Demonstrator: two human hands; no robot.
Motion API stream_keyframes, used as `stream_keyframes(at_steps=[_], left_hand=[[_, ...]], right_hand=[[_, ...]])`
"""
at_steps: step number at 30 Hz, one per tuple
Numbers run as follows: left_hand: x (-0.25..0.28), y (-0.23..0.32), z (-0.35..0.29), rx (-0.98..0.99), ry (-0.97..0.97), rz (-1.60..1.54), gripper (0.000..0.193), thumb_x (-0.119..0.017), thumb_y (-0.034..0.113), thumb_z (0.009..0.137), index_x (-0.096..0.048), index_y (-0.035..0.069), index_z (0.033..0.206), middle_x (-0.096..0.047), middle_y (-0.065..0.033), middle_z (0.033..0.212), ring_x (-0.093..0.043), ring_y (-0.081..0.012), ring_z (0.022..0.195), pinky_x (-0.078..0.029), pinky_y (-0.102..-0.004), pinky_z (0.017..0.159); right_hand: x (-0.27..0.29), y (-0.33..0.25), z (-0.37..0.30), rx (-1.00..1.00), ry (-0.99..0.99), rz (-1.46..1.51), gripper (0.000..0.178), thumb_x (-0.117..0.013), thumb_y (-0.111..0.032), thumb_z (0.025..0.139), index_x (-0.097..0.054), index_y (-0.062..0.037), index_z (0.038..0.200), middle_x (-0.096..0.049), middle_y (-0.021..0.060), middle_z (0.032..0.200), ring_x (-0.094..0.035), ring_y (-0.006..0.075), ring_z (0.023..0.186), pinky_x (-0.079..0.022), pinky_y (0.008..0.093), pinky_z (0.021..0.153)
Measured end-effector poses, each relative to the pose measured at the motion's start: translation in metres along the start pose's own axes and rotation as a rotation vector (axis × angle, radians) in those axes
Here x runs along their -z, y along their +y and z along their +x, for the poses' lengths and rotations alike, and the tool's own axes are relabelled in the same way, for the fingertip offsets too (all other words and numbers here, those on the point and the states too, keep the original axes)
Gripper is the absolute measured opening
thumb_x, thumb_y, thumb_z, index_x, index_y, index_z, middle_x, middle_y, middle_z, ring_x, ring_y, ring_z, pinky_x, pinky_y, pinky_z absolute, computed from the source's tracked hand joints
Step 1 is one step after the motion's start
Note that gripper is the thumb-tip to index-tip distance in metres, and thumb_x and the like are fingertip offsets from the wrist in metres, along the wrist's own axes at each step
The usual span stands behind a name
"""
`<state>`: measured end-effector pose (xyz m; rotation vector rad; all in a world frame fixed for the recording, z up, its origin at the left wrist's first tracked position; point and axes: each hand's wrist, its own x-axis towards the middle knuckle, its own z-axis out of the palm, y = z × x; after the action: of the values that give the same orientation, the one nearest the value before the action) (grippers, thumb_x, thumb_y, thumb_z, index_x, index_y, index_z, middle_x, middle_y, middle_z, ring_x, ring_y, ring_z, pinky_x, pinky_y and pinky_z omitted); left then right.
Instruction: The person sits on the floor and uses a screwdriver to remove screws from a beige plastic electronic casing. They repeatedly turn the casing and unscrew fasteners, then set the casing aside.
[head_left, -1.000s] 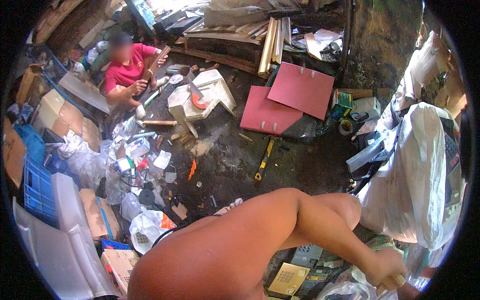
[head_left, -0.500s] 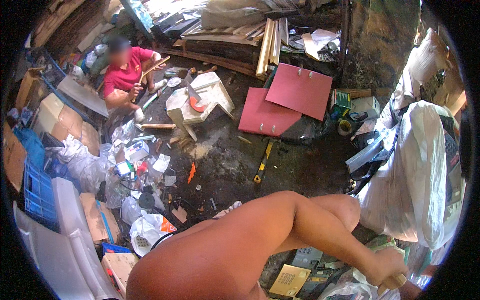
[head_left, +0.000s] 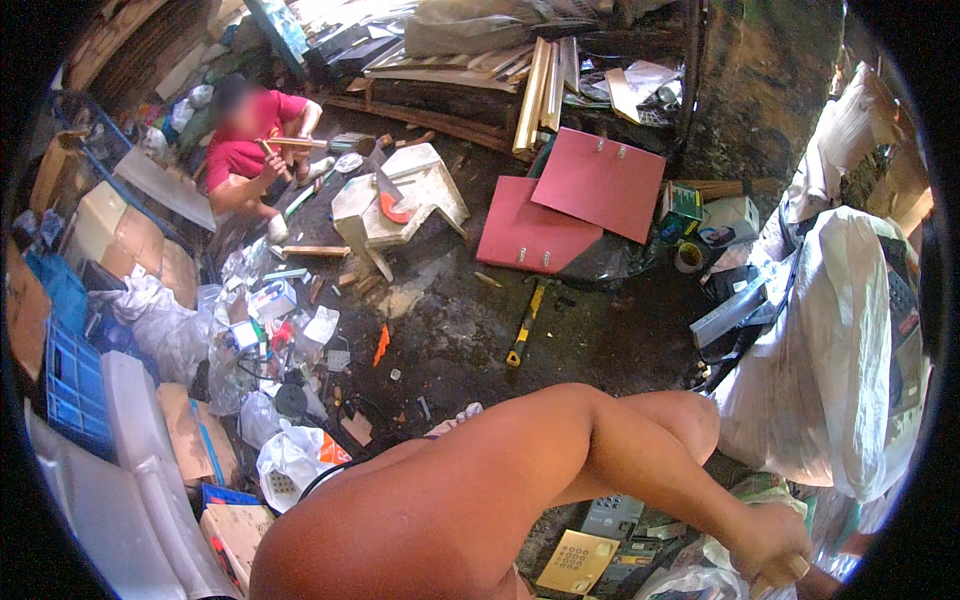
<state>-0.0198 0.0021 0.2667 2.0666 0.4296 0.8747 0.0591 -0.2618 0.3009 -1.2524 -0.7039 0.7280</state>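
My left arm crosses the lower part of the view, bent at the elbow in front of my bare knee [head_left: 690, 415]. At its end my left hand [head_left: 766, 540] is closed, low on the right. Something pale shows at its fingers, too small and shaded to name. A bit of skin at the lower edge beside it looks like part of my right hand [head_left: 822, 583]; its fingers are hidden. Near the hands lie crumpled plastic bags [head_left: 690, 580], a beige keypad panel [head_left: 577, 562] and a grey keypad device [head_left: 612, 516].
A co-worker in a red shirt [head_left: 240, 155] crouches far left, holding a wooden stick [head_left: 298, 142]. Ahead are a white stool [head_left: 410, 195], a handsaw [head_left: 393, 207], red boards [head_left: 600, 185] and a hammer [head_left: 525, 325]. A large white sack [head_left: 820, 360] stands right; clutter fills the left.
The co-worker's stick has swung from slanting to nearly level. My left hand has turned slightly and shifted a little; my left arm stays almost in place.
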Motion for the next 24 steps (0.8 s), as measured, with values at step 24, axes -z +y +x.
stream_keyframes(at_steps=[24], left_hand=[[-0.008, -0.001, 0.01, 0.0, -0.023, 0.209, 0.044, -0.089, 0.025, 0.053, -0.076, 0.02, 0.095, -0.076, -0.007, 0.087, -0.075, -0.034, 0.086, -0.059, -0.0484, 0.073]], right_hand=[[-0.012, -0.016, 0.015, -0.14, -0.061, -0.084, 0.037, -0.068, -0.024, 0.102, -0.064, 0.0048, 0.124, -0.068, 0.0117, 0.083, -0.065, 0.0225, 0.069, -0.054, 0.0319, 0.059]])
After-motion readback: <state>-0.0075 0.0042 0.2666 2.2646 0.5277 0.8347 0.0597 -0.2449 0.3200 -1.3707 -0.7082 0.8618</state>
